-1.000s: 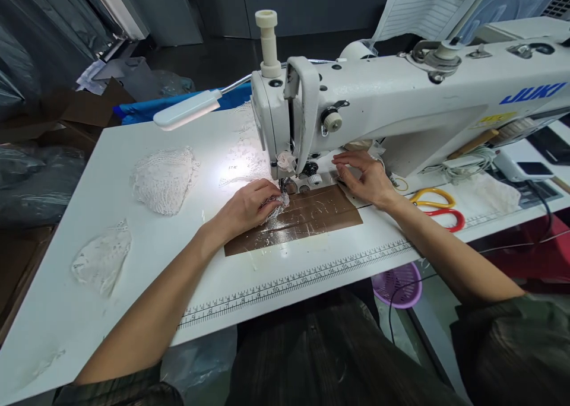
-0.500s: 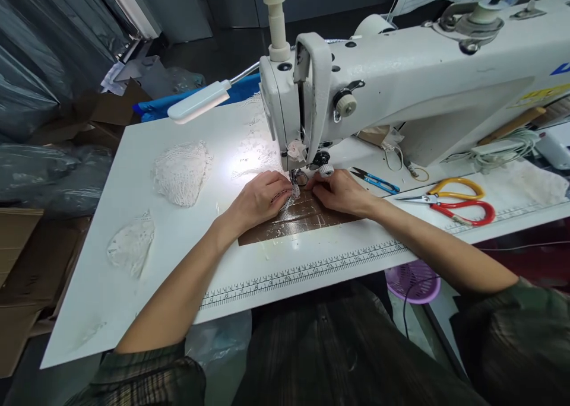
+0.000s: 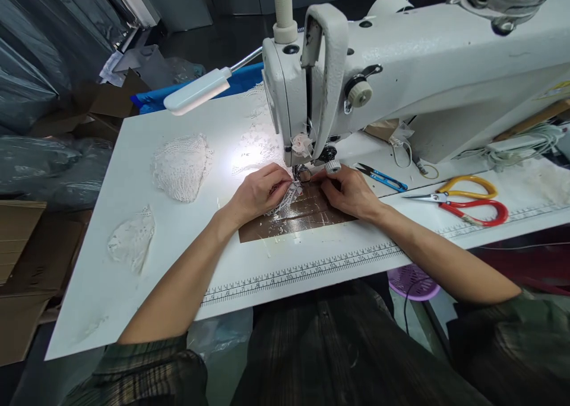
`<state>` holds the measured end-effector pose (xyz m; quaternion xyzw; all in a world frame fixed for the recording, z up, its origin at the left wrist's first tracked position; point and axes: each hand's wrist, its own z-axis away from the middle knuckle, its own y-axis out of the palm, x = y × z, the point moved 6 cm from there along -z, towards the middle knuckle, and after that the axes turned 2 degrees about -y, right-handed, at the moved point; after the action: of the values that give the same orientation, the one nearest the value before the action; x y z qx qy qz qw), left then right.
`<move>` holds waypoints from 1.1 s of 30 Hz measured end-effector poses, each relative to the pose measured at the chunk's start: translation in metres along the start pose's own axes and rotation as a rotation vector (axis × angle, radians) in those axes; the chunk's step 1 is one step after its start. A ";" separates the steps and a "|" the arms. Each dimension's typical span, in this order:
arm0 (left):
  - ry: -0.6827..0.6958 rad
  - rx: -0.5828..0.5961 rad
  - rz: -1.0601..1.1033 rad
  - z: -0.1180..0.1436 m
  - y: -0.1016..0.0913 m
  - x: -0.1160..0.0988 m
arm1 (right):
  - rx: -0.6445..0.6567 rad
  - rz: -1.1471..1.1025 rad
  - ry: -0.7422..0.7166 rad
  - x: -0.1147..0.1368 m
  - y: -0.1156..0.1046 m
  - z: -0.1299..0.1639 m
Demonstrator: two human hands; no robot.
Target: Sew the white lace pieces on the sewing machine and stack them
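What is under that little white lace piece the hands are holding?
The lace piece lies on a brown patch of the table. The left hand and right hand cover parts of it.

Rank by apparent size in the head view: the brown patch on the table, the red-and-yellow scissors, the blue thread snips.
1. brown patch, partly under the hands
2. red-and-yellow scissors
3. blue thread snips, clearly the smallest

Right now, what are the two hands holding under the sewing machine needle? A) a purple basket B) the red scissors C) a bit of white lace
C: both the left hand and right hand pinch a small white lace piece at the needle, while the red scissors lie aside.
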<state>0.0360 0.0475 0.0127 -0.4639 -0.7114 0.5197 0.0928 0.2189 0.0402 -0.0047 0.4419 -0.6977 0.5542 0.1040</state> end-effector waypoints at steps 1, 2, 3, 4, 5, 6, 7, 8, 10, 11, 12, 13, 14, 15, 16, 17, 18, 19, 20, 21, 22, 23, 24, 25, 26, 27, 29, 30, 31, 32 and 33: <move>0.019 -0.014 -0.004 0.000 0.000 -0.001 | -0.007 -0.006 -0.004 0.000 0.000 0.001; 0.040 -0.015 -0.014 0.001 0.001 -0.002 | -0.014 -0.011 -0.009 0.001 0.000 0.001; 0.061 -0.006 -0.029 0.001 0.002 -0.003 | -0.013 -0.011 -0.019 0.001 0.001 0.002; 0.080 0.007 -0.051 0.002 0.004 -0.003 | -0.005 -0.004 -0.032 0.002 0.002 0.003; 0.096 0.016 -0.077 0.002 0.005 -0.004 | 0.011 0.010 -0.047 0.003 0.003 0.004; 0.110 0.019 -0.106 0.002 0.007 -0.005 | 0.032 0.033 -0.065 0.005 0.005 0.005; 0.123 0.016 -0.134 0.003 0.008 -0.005 | 0.056 0.061 -0.083 0.006 0.007 0.006; 0.130 0.011 -0.159 0.003 0.008 -0.006 | 0.080 0.089 -0.101 0.007 0.009 0.006; 0.139 0.007 -0.199 0.003 0.009 -0.006 | 0.116 0.131 -0.129 0.009 0.012 0.007; 0.142 0.010 -0.218 0.003 0.010 -0.006 | 0.128 0.144 -0.140 0.009 0.014 0.008; 0.144 0.016 -0.238 0.004 0.010 -0.005 | 0.139 0.156 -0.149 0.009 0.015 0.008; 0.148 0.024 -0.258 0.004 0.011 -0.006 | 0.148 0.168 -0.156 0.009 0.016 0.008; 0.156 0.033 -0.277 0.004 0.011 -0.006 | 0.154 0.181 -0.162 0.009 0.017 0.008; 0.168 0.039 -0.296 0.004 0.012 -0.007 | 0.158 0.196 -0.167 0.009 0.018 0.008; 0.181 0.042 -0.311 0.004 0.012 -0.007 | 0.160 0.210 -0.171 0.009 0.018 0.008; 0.196 0.041 -0.322 0.004 0.012 -0.009 | 0.163 0.222 -0.173 0.009 0.019 0.008; 0.209 0.038 -0.328 0.004 0.011 -0.010 | 0.166 0.232 -0.172 0.009 0.019 0.008; 0.220 0.033 -0.329 0.004 0.010 -0.011 | 0.169 0.241 -0.171 0.009 0.020 0.008; 0.225 0.029 -0.326 0.004 0.009 -0.011 | 0.174 0.248 -0.170 0.009 0.021 0.008; 0.225 0.027 -0.319 0.004 0.008 -0.012 | 0.177 0.253 -0.168 0.009 0.021 0.008; 0.225 0.030 -0.310 0.004 0.008 -0.013 | 0.179 0.256 -0.167 0.009 0.021 0.008; 0.223 0.034 -0.303 0.004 0.007 -0.014 | 0.179 0.259 -0.166 0.008 0.022 0.008; 0.220 0.043 -0.301 0.004 0.007 -0.014 | 0.178 0.261 -0.165 0.008 0.022 0.009; 0.217 0.054 -0.303 0.004 0.007 -0.015 | 0.177 0.262 -0.163 0.008 0.022 0.009; 0.213 0.064 -0.310 0.004 0.007 -0.016 | 0.175 0.263 -0.161 0.008 0.022 0.010; 0.210 0.073 -0.320 0.004 0.007 -0.017 | 0.174 0.263 -0.160 0.007 0.022 0.010; 0.210 0.085 -0.346 0.004 0.007 -0.019 | 0.171 0.260 -0.174 0.007 0.022 0.011; 0.215 0.088 -0.360 0.004 0.008 -0.021 | 0.174 0.259 -0.190 0.008 0.022 0.011; 0.223 0.090 -0.373 0.004 0.008 -0.022 | 0.177 0.260 -0.210 0.008 0.022 0.011; 0.231 0.093 -0.385 0.004 0.008 -0.023 | 0.183 0.265 -0.229 0.009 0.022 0.011; 0.237 0.095 -0.394 0.004 0.008 -0.024 | 0.190 0.273 -0.244 0.009 0.022 0.011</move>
<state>0.0512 0.0268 0.0123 -0.3690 -0.7471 0.4663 0.2970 0.2013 0.0259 -0.0178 0.4150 -0.7031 0.5688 -0.0995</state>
